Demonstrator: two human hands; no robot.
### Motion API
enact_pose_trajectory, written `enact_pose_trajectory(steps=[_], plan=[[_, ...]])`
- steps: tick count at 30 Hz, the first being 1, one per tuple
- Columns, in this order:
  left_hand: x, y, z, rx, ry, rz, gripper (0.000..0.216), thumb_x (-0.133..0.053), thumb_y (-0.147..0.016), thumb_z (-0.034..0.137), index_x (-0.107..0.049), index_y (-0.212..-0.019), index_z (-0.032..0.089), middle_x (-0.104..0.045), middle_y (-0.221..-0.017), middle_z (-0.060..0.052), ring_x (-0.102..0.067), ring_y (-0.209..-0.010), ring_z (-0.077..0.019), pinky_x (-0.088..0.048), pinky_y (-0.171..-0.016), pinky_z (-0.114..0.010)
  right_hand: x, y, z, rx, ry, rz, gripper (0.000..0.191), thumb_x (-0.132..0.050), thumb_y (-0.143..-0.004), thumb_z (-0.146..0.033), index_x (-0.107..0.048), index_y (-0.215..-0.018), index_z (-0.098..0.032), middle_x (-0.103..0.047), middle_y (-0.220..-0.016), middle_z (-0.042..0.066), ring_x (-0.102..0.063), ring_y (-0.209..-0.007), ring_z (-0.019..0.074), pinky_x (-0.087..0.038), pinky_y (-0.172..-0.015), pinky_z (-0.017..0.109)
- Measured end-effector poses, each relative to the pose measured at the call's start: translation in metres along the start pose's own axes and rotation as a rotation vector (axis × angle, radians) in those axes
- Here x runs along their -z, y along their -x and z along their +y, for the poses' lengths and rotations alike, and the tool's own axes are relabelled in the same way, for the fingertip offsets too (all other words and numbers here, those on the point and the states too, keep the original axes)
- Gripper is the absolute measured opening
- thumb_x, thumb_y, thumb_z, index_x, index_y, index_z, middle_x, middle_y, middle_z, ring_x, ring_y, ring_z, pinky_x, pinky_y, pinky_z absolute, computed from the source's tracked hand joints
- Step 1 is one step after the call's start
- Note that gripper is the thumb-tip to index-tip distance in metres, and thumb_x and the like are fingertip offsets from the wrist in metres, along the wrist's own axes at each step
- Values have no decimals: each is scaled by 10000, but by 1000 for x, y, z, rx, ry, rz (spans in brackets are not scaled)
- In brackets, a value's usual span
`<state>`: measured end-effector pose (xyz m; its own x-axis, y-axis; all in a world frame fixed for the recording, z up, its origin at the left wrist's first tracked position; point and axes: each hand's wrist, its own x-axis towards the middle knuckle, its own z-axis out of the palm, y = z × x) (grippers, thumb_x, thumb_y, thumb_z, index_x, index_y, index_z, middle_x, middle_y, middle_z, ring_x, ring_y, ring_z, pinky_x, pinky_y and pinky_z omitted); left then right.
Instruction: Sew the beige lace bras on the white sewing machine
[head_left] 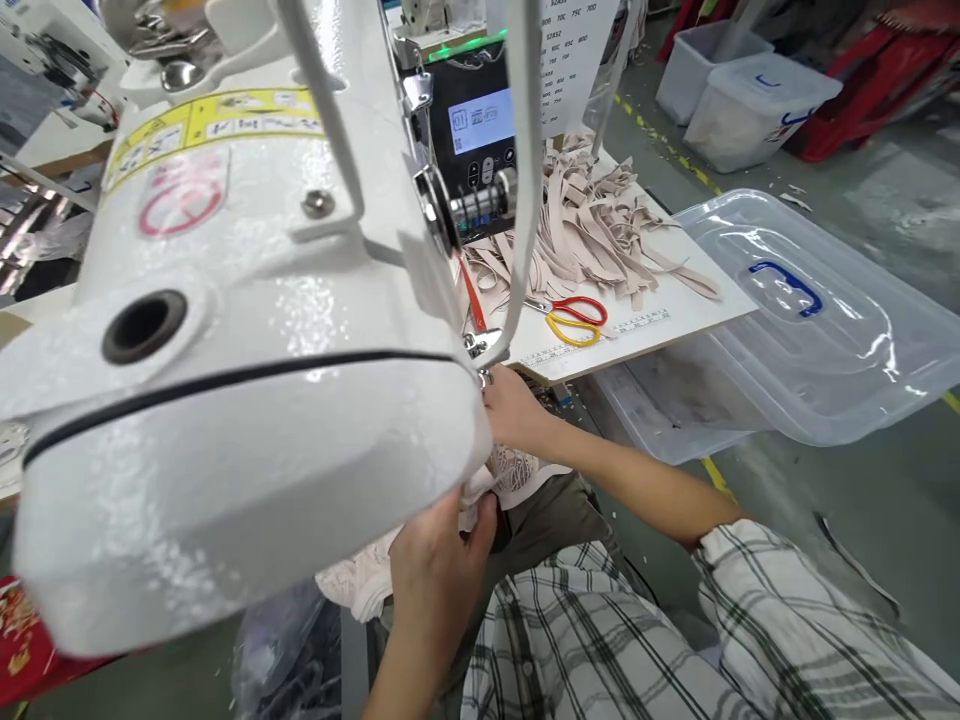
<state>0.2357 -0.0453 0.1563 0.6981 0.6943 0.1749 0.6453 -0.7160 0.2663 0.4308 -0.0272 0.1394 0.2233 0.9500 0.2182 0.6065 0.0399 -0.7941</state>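
Observation:
A large white sewing machine head (225, 330) fills the left and centre and hides most of the work under it. My left hand (435, 565) comes up from the bottom and pinches pale pink lace fabric (360, 585) at the machine's lower edge. My right hand (510, 410) reaches in from the right, fingers closed at the needle area under the machine, touching the same lace (517, 470); what its fingertips hold is hidden. A white strap (525, 180) runs down from above to the presser foot (480, 350).
A pile of beige elastic strips (592, 230) and scissors with red and yellow handles (574, 320) lie on the white table (660, 330). The machine's control panel (480, 130) is behind. Clear plastic bin lid (817, 320) and bins (750, 100) stand to the right on the floor.

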Motion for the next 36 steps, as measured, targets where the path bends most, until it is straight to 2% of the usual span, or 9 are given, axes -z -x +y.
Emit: enact_pose_trajectory(steps=[6, 12, 17, 19, 23, 27, 32, 34, 36], plan=[[3, 2, -3, 11, -17, -6, 490, -520, -948, 367, -470, -1406, 200, -698, -824, -63, -667, -583, -219, -461, -521, -294, -3, 3, 1, -3, -127, 106, 187, -546, -840, -251, -580, -1009, -179, -629, -1034, 81, -567, -885, 213, -442, -773, 331], [3, 1, -1, -27, 21, -35, 534, -560, -934, 341, -449, -1436, 199, -714, -938, -98, -719, -782, -251, -479, -545, -275, -8, 19, 9, -89, -437, 250, 308, -585, -864, -294, -570, -1159, -207, -619, -1017, 19, -453, -614, 102, -423, -627, 268], [4, 4, -7, 14, 32, -48, 510, -540, -943, 336, -454, -1427, 204, -715, -992, -106, -723, -791, -243, -495, -557, -274, -10, 38, 12, -144, -553, 268, 275, -600, -890, -353, -557, -1129, -223, -589, -936, -7, -459, -626, 92, -409, -609, 249], [1, 6, -9, 3, 59, 13, 519, -540, -941, 363, -442, -1423, 198, -720, -991, -107, -725, -772, -244, -507, -565, -286, -10, 46, 11, -176, -559, 236, 258, -598, -892, -380, -559, -1088, -217, -571, -901, -6, -486, -671, 105, -413, -626, 253], [-8, 8, -11, -1, 132, 266, 725, -551, -924, 486, -301, -1488, 105, -711, -1054, -177, -725, -780, -271, -539, -591, -330, -9, 61, 6, -239, -571, 139, 312, -575, -901, -485, -554, -1052, -212, -560, -907, 13, -538, -791, 144, -432, -669, 267], [-19, 20, -2, -43, 141, 311, 866, -540, -929, 517, -137, -1555, 74, -631, -1246, -272, -735, -907, -296, -579, -652, -348, -3, 77, -2, -230, -485, 44, 433, -548, -890, -619, -550, -1007, -203, -589, -902, 25, -553, -822, 165, -438, -715, 287], [-39, 61, 28, -162, 169, 244, 924, -579, -923, 453, -56, -1581, 69, -568, -1346, -318, -688, -1102, -366, -608, -747, -394, 2, 105, -17, -240, -364, -20, 446, -548, -888, -629, -572, -905, -184, -575, -844, 17, -510, -774, 160, -399, -693, 284], [-41, 76, 34, -195, 266, 154, 928, -574, -923, 454, -51, -1581, 61, -575, -1340, -326, -698, -1078, -370, -614, -737, -403, 6, 115, -21, -309, -517, -16, 419, -524, -914, -585, -576, -832, -178, -543, -782, 3, -482, -721, 141, -375, -641, 266], [-35, 84, 31, -176, 452, -12, 903, -559, -932, 445, -48, -1579, 75, -663, -1238, -279, -742, -941, -317, -608, -625, -346, 10, 122, -22, -380, -714, 2, 382, -562, -894, -547, -596, -836, -171, -539, -766, -5, -469, -681, 125, -355, -600, 251]])
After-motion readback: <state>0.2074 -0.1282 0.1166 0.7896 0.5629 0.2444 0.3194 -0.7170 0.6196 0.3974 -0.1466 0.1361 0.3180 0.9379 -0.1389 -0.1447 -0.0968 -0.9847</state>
